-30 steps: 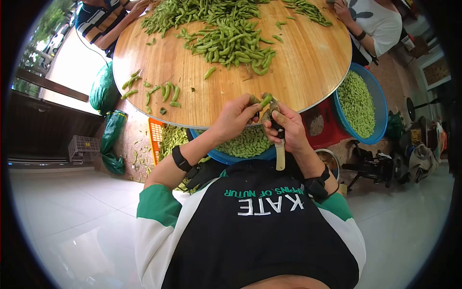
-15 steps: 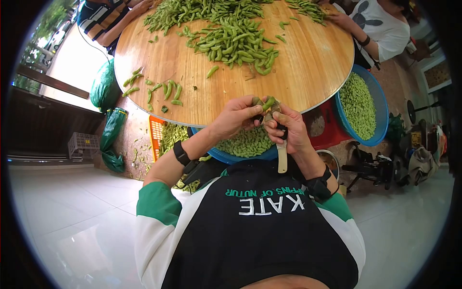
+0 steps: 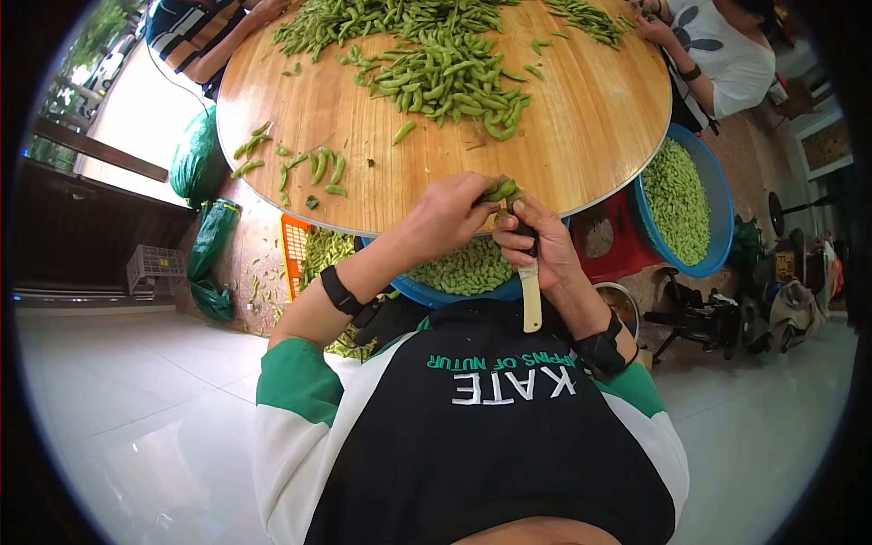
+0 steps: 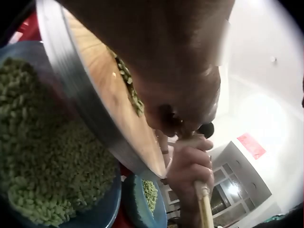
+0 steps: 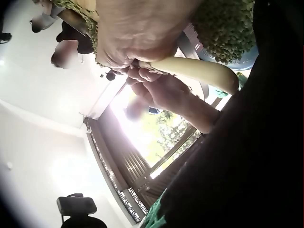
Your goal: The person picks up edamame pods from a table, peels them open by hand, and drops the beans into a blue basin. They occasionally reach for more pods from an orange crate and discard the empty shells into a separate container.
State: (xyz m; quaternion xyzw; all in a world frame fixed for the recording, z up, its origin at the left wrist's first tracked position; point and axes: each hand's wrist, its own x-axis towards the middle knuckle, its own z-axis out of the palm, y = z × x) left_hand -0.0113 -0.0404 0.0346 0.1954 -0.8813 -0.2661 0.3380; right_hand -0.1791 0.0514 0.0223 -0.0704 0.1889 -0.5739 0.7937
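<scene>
Edamame pod [image 3: 502, 190] sits between your 2 hands, near the close edge of the round worktop [image 3: 581, 136]. Your left hand [image 3: 443, 216] pinches the pod; your right hand [image 3: 545, 241] grips a cream-handled tool [image 3: 530, 304], its handle angled down toward your shirt [image 3: 500, 454], its working end hard to make out. Below lies 1 blue basin [image 3: 425, 295] of shelled beans [image 3: 468, 274]; a pod heap [image 3: 445, 77] lies farther across the worktop.

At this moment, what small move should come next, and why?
Probably squeeze the green soybean pod over the blue basin: the left hand and right hand meet at the pod, the right also holding a cream handle, and shelled beans lie in the basin below.
</scene>
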